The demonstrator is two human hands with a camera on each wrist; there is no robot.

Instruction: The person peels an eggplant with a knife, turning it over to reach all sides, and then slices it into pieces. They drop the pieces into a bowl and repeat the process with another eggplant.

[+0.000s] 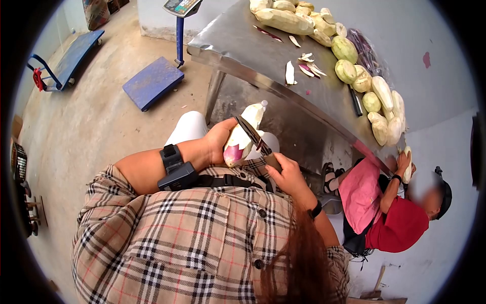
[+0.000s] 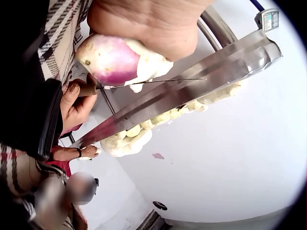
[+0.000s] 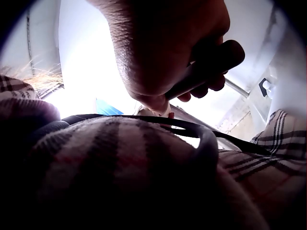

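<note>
My left hand (image 1: 220, 140) grips a long eggplant (image 1: 242, 133), peeled white over most of its length, with purple skin left near its lower end. In the left wrist view the purple patch of the eggplant (image 2: 116, 63) shows below the left hand (image 2: 148, 24). My right hand (image 1: 288, 173) holds a knife (image 1: 254, 136) by its brown handle, the blade lying across the eggplant's right side. The right wrist view is dark; there the right hand (image 3: 163, 48) is curled round the handle (image 3: 211, 67).
A metal table (image 1: 233, 43) stands ahead, with peeled vegetables (image 1: 286, 21), peel scraps (image 1: 290, 73) and a black-handled tool (image 1: 355, 101). Another person in red (image 1: 397, 225) sits at the right, holding a pale vegetable. A blue platform scale (image 1: 153, 82) and a blue cart (image 1: 76, 55) stand on the floor.
</note>
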